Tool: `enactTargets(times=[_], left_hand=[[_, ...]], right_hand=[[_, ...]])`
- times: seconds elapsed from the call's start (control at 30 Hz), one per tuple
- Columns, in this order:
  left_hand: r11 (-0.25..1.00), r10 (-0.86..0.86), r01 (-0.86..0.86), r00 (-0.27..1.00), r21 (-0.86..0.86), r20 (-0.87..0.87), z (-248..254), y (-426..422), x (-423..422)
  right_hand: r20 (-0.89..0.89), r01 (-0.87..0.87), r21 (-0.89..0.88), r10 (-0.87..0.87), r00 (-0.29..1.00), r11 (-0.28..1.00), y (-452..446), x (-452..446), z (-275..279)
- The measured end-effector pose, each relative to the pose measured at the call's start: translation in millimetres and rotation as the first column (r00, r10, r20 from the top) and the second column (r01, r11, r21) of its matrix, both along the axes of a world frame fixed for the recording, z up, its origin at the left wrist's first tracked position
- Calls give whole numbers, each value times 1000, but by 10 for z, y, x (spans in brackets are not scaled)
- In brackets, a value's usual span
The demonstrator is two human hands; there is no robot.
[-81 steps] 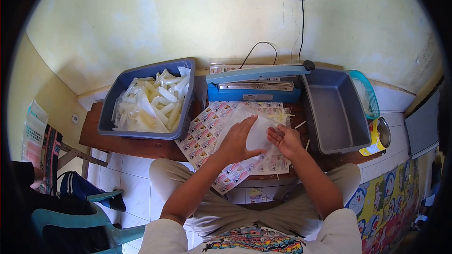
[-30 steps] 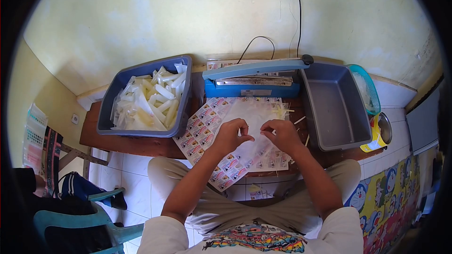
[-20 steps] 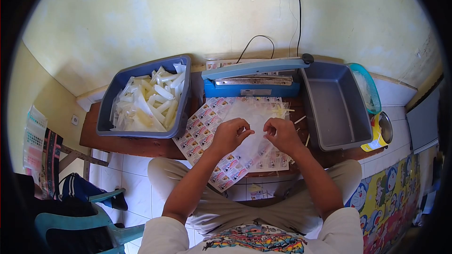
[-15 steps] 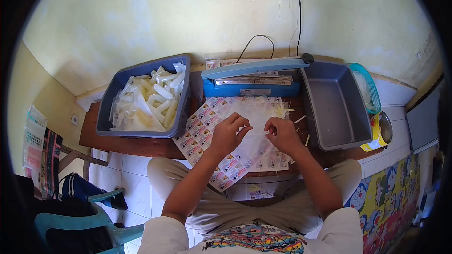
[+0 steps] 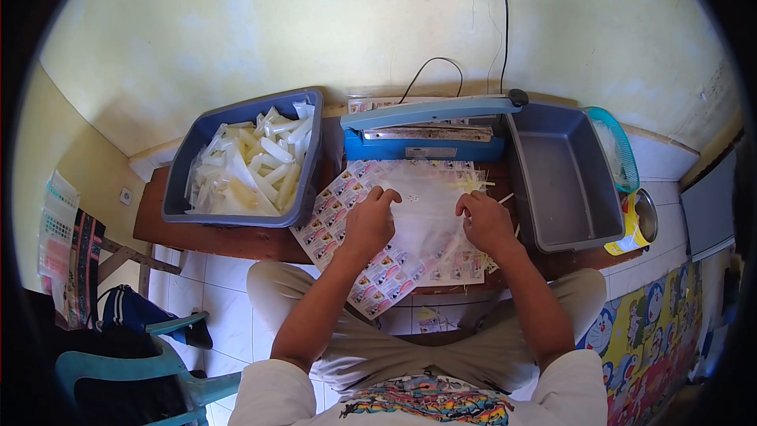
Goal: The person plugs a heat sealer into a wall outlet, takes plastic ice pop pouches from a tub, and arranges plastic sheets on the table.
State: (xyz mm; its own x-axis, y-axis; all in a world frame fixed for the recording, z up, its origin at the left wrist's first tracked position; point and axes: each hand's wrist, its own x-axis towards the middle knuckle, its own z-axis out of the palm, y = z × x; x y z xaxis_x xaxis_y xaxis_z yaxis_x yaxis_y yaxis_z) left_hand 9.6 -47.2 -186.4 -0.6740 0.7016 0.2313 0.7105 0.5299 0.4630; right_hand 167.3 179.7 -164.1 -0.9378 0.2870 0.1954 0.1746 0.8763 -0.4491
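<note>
Between my two hands a thin clear plastic bag (image 5: 430,217) is spread, with a small cluster of dark marks near its upper left. My left hand (image 5: 372,223) pinches the bag's left edge. The bag's right edge is between the closed fingers of my right hand (image 5: 486,222). Beneath lie printed label sheets (image 5: 335,217), partly covered by the plastic. Just behind them stands a blue sealing machine (image 5: 426,148), its long lever arm raised at a slant.
Left, a grey tub (image 5: 175,181) holds many filled plastic tubes. Right of the sealer are another grey tub (image 5: 560,181), a green basket (image 5: 625,159) and a yellow can (image 5: 631,229). A black cable (image 5: 505,39) runs to the wall socket. Thin strips lie near the sheets.
My hands, earlier close together with fingertips bent inward, have moved apart. The plastic now stretches between them, with dark marks showing on it. The camera view has shifted slightly.
</note>
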Motion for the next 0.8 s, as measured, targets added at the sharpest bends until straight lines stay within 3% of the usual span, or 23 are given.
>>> enactTargets(times=[0.13, 0.2, 0.33, 0.43, 0.53, 0.6, 0.67, 0.8], left_hand=[[998, 26, -27, 999, -57, -28, 49, -15, 7], [985, -158, 155, 986, 72, 42, 164, -63, 40], [957, -275, 256, 950, 135, 149, 239, -37, 41], [908, -370, 320, 916, 269, 158, 270, -5, 45], [908, -292, 206, 935, 364, 201, 329, 12, -7], [871, -164, 84, 979, 485, 125, 383, 9, -91], [836, -119, 79, 992, 543, 38, 468, -41, -236], [765, 128, -186, 982, 617, 138, 742, -268, -529]], right_hand=[[-40, 53, -67, -56, 998, 996, 51, -48, -46], [8, 21, -159, -20, 1000, 987, 91, -18, -29], [117, -18, -384, 68, 991, 923, 67, -3, 133], [78, -44, -467, 91, 993, 883, 29, -24, 196], [-5, -68, -515, 77, 997, 855, -52, -99, 299], [-78, -115, -510, 87, 993, 852, -138, -238, 317], [-150, -162, -496, 99, 984, 853, -230, -433, 385], [-322, -327, -484, 182, 929, 811, -504, -1014, 615]])
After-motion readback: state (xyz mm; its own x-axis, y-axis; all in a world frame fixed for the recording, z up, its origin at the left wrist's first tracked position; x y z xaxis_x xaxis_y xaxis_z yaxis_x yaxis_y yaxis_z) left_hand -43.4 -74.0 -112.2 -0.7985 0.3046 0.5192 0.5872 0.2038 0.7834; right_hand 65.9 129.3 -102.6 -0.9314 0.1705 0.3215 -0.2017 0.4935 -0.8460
